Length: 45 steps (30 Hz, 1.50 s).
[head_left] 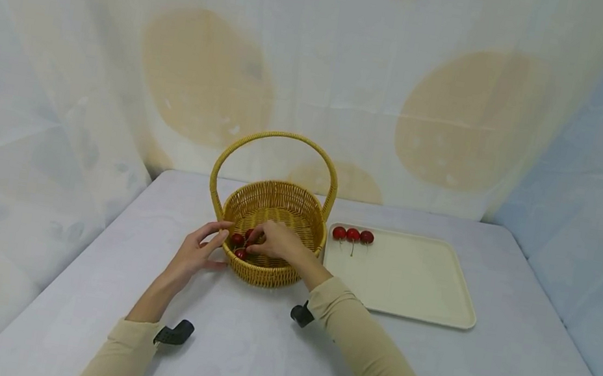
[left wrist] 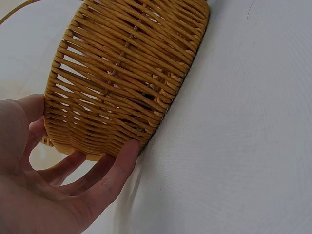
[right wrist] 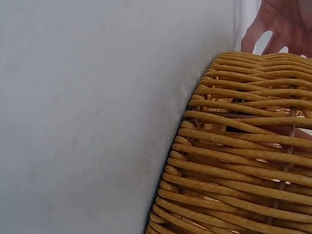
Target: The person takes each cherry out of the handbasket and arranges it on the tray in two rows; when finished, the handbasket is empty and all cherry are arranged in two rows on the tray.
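A yellow-brown wicker basket (head_left: 288, 270) with a tall hoop handle stands on the table. Several red cherries (head_left: 237, 239) lie inside it at the left. My right hand (head_left: 280, 242) reaches over the rim, its thumb and fingertips down among these cherries; whether they pinch one is too small to see. The left hand (head_left: 197, 255) rests its spread, gently bent fingers against the basket's left outer wall. In the left wrist view those fingers (left wrist: 117, 170) touch the wicker from rim to base. The right wrist view shows the basket wall (right wrist: 239, 161), which hides the right hand.
Right of the basket lies a cream rectangular tray (head_left: 405, 280). Three cherries (head_left: 352, 235) sit in a row at its back left corner, with thin stems. Patterned cloth (head_left: 342, 82) hangs behind the table and along both sides. A black wrist mount (head_left: 175, 332) juts from the left sleeve.
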{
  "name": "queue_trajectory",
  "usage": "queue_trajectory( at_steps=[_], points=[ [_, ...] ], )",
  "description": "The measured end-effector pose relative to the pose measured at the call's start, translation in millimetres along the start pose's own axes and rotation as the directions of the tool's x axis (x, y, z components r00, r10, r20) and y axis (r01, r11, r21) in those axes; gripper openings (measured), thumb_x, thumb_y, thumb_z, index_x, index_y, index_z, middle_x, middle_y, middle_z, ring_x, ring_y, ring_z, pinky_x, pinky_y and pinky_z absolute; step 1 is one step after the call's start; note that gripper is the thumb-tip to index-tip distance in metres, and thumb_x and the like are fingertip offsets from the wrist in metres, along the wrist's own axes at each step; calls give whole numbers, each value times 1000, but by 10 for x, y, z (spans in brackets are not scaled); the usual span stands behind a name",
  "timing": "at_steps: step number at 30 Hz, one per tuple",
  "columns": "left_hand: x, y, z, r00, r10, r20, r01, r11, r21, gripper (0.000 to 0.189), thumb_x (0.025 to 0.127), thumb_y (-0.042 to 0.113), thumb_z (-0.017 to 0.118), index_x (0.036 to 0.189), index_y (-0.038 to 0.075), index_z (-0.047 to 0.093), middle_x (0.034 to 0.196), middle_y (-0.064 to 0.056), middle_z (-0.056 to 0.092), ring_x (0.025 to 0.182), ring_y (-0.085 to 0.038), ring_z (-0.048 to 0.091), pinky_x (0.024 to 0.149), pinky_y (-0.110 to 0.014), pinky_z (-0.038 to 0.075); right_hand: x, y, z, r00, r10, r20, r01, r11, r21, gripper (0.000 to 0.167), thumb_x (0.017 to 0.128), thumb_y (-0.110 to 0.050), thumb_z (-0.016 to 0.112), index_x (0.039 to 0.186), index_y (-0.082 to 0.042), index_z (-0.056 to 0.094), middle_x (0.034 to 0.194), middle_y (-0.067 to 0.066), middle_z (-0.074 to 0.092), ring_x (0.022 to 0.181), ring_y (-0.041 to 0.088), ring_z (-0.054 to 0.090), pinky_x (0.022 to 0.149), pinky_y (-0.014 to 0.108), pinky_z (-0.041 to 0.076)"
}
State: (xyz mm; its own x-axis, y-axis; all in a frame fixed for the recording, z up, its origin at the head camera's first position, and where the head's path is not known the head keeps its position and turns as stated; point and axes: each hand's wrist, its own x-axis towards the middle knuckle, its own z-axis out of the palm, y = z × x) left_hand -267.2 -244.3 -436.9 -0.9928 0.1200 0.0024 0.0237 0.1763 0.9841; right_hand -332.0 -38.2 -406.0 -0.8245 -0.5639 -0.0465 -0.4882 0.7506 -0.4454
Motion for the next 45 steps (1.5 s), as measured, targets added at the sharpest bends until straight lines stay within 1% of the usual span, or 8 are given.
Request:
queue_trajectory(
  at_steps=[5,9,18,22,30,35,39,45],
  points=[
    [-97,144,26,999,-34,7,34,999,2,47,103,33,50,145,12,45,158,-9,31,140,-44,38,91,-62,54,-14,5,21,1000,-11,5,11,1000,-7,28,90,-36,71,113,-19,73,110,1,72,91,14,64,74,28,55],
    [-129,199,44,999,-35,6,35,999,17,47,103,33,51,145,11,45,157,-9,32,139,-44,39,92,-61,54,-24,29,5,1000,-17,-19,17,1000,2,26,90,-35,71,110,-19,74,109,0,73,93,14,67,77,27,57],
    [-98,210,47,1000,-21,10,21,1000,2,47,104,30,50,145,9,43,157,-9,32,140,-44,38,91,-62,54,-123,56,-139,997,-48,-64,52,997,61,28,92,-28,70,114,-11,72,111,5,73,97,18,68,82,31,59],
    [-95,201,54,1000,-25,11,25,1000,2,48,103,31,50,145,9,44,157,-8,33,140,-44,38,91,-61,54,-179,73,-193,996,-62,-72,66,996,61,27,91,-29,71,113,-12,73,108,3,73,94,17,68,78,29,58],
    [-72,212,57,1000,-28,1,28,1000,10,46,103,31,51,144,12,45,157,-8,33,139,-43,40,90,-60,55,-317,73,-372,996,-10,-88,13,999,30,29,91,-34,71,114,-16,72,103,3,73,91,18,67,64,27,56],
    [-74,210,59,1000,-29,6,29,1000,2,48,103,33,51,145,11,45,157,-7,32,140,-43,38,90,-60,55,-390,126,-427,995,-9,-95,11,1000,28,32,91,-34,71,117,-15,71,104,3,74,92,19,69,69,30,58],
    [-83,201,55,1000,-28,7,28,1000,0,46,103,32,52,144,13,46,157,-7,33,140,-42,39,91,-60,54,-450,191,-460,993,-29,-114,31,999,19,29,91,-32,71,115,-16,71,101,2,75,93,19,70,75,34,60],
    [-91,196,43,1000,-14,7,14,1000,2,47,103,31,51,145,10,45,157,-9,33,139,-43,40,91,-60,55,-536,258,-521,989,-37,-142,41,999,27,24,91,-30,71,111,-17,72,100,3,76,91,20,71,71,32,59]
  ],
)
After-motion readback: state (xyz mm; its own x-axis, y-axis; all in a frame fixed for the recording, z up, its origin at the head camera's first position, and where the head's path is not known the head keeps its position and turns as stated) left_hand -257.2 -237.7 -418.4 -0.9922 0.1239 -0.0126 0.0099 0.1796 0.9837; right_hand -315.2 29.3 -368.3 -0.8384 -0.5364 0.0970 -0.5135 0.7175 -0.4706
